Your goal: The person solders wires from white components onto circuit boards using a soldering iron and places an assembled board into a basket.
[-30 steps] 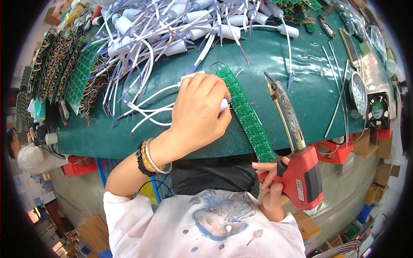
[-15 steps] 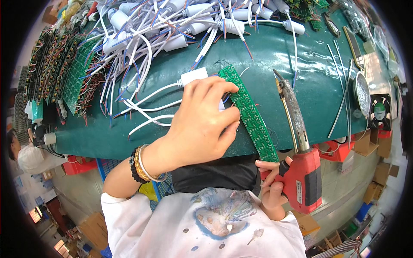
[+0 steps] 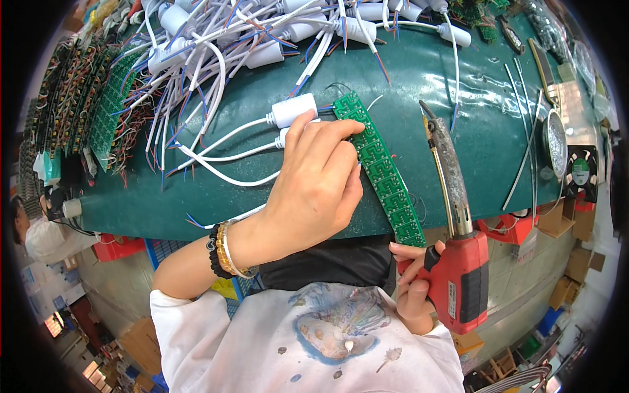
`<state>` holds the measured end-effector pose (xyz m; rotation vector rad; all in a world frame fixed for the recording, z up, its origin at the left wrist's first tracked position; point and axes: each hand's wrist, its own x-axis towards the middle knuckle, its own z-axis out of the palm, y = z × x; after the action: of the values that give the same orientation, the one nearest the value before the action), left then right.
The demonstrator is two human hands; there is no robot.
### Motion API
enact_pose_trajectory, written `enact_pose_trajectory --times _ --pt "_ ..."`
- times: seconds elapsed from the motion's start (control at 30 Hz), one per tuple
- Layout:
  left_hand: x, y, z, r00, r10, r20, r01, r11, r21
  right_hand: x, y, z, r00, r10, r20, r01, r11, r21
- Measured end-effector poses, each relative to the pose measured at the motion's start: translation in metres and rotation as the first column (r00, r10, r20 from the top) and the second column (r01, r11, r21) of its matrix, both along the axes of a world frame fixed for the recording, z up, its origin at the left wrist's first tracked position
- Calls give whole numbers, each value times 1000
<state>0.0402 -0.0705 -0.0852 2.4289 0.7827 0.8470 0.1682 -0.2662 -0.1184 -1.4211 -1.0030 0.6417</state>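
Observation:
A long green circuit board (image 3: 383, 173) lies slanted on the green table, its lower end by my right fingers. My right hand (image 3: 414, 288) is wrapped round a red soldering gun (image 3: 470, 281), whose tip points up, to the right of the board. My left hand (image 3: 321, 180) is over the board's left edge, fingers bent together, index fingertip touching the board. What the thumb and fingers pinch is hidden beneath the hand. Beside my left fingers is a white cylindrical connector (image 3: 293, 110), its blue wires reaching the board's top end. A second white connector (image 3: 282, 139) is partly covered by that hand.
A heap of white cabled connectors (image 3: 262, 56) fills the back. Wired circuit strips (image 3: 72, 98) are stacked at left. At right are solder sticks (image 3: 524, 144), a round metal dish (image 3: 555, 144), tweezers (image 3: 542, 69) and a small black fan (image 3: 580, 171).
My left hand has shifted slightly left and down, with its fingers drawn closer together. The second connector beneath it now shows, and a loose cable has slid toward the near edge. The soldering gun stays nearly still.

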Motion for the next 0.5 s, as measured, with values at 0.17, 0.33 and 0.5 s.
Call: enact_pose_trajectory --times 0.17,0.33,0.5 --pt "3 -4 -5 998 52 -18 -51 997 61 3 1 12 999 30 37 -29 999 -43" --pt "3 -3 -8 997 77 -22 -74 994 82 2 3 23 994 -103 -34 102 995 -15" --pt "4 -2 -11 996 89 4 -89 991 104 3 3 22 989 -128 -79 134 988 73"
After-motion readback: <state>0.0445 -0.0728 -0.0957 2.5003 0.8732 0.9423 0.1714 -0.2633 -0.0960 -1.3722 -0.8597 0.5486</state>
